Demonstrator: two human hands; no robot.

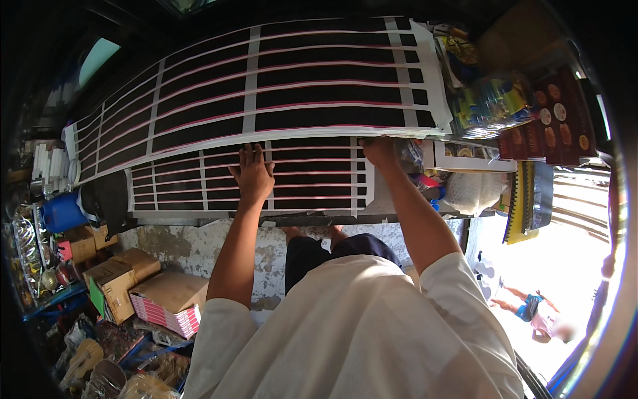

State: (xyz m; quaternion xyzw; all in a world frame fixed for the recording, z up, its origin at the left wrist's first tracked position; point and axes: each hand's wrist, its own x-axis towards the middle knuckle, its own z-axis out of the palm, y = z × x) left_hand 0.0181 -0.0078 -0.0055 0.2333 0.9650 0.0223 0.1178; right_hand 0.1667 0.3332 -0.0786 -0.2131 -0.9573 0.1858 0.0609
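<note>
A long black sheet with white and pink stripes point(319, 73) stretches across the upper part of the head view, its near edge raised a little. Below that edge lies a second striped black sheet point(306, 173), its far side hidden. My left hand point(253, 175) rests flat on this lower sheet, fingers spread and fingertips by the upper sheet's edge. At the right end of the lower sheet, my right hand point(379, 151) is closed against the line where the two sheets meet. Its fingertips are hidden, so I cannot tell what they hold.
Plastic-wrapped goods point(495, 100) and brown printed boxes point(555, 123) crowd the right end. Spiral notebooks point(522, 199) hang below them. Cardboard boxes point(169, 291), a blue container point(63, 213) and bagged items fill the left. A person point(535, 309) is outside at lower right.
</note>
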